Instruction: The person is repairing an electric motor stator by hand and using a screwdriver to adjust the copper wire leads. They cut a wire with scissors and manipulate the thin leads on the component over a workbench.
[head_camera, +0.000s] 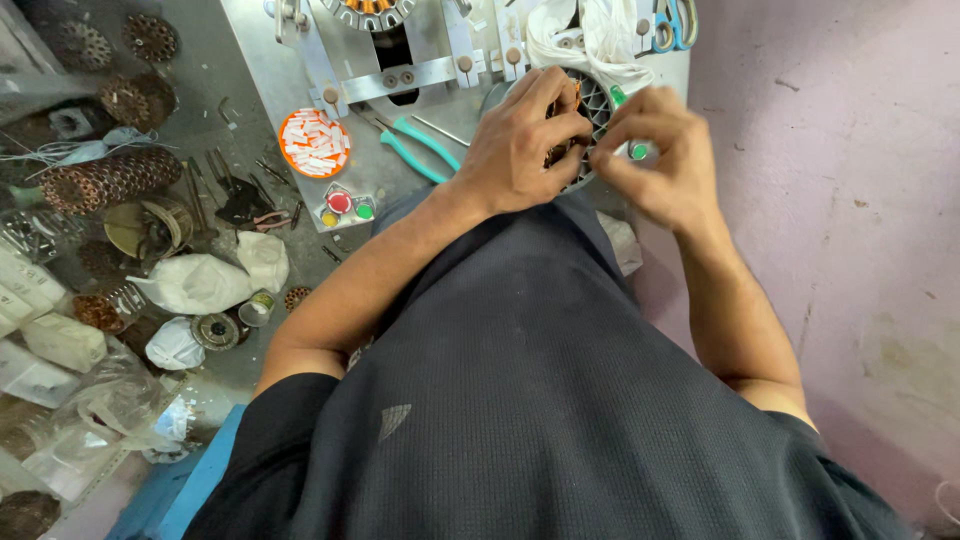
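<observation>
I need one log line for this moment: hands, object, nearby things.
left hand: on stator | right hand: on stator edge | nearby: pliers, orange dish

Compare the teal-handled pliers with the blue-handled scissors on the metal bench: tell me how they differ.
The teal-handled pliers lie flat in full view, left of the left hand; the blue-handled scissors sit at the top edge, cut off by the frame, above the right hand. The pliers' handles are straight grips; the scissors' are loops. Neither is touched by a hand.
</observation>
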